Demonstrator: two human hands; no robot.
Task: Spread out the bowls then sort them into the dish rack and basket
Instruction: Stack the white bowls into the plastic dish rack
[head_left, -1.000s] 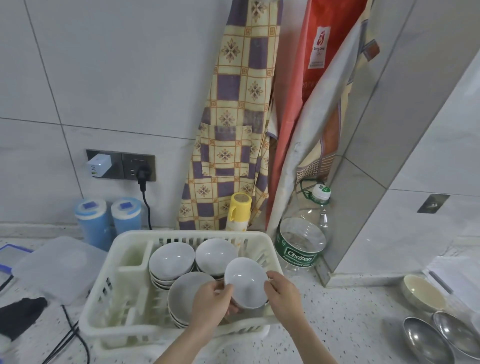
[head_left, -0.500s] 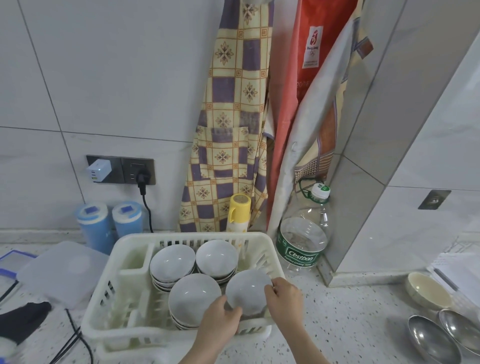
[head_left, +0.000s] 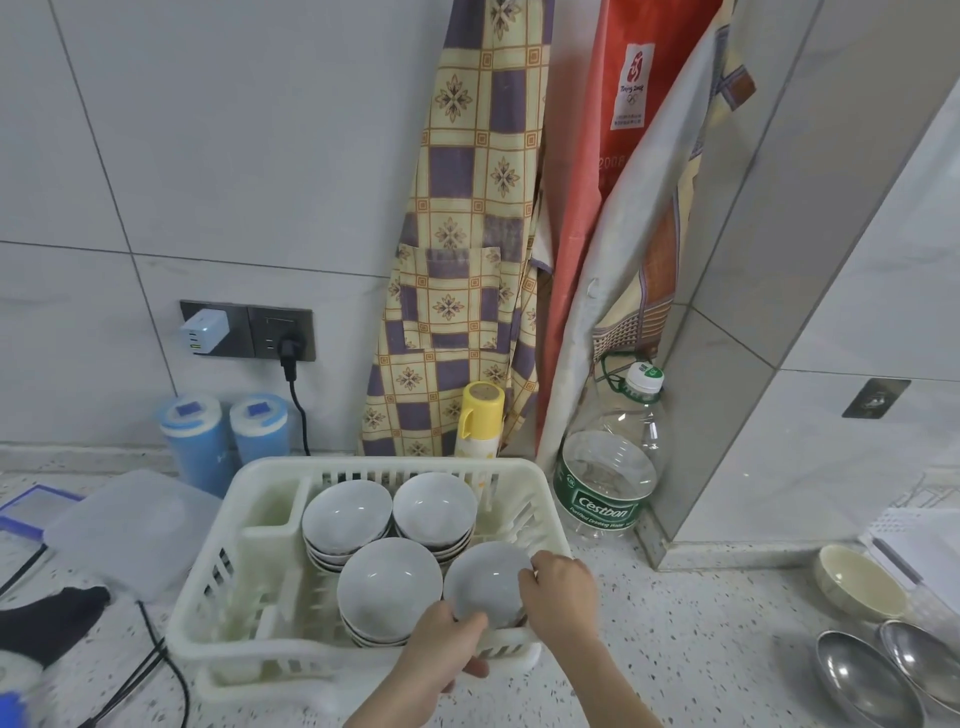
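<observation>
While your left hand (head_left: 441, 642) and right hand (head_left: 561, 597) pinch opposite rims of the white bowl (head_left: 485, 582), fingers curled on its edges, it sits low in the dish rack (head_left: 208, 597) at lower centre, directly between both hands and equally near each.

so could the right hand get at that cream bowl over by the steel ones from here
Probably yes, once it lets go: the right hand is holding the white bowl, and bare counter lies between it and the cream bowl.
</observation>
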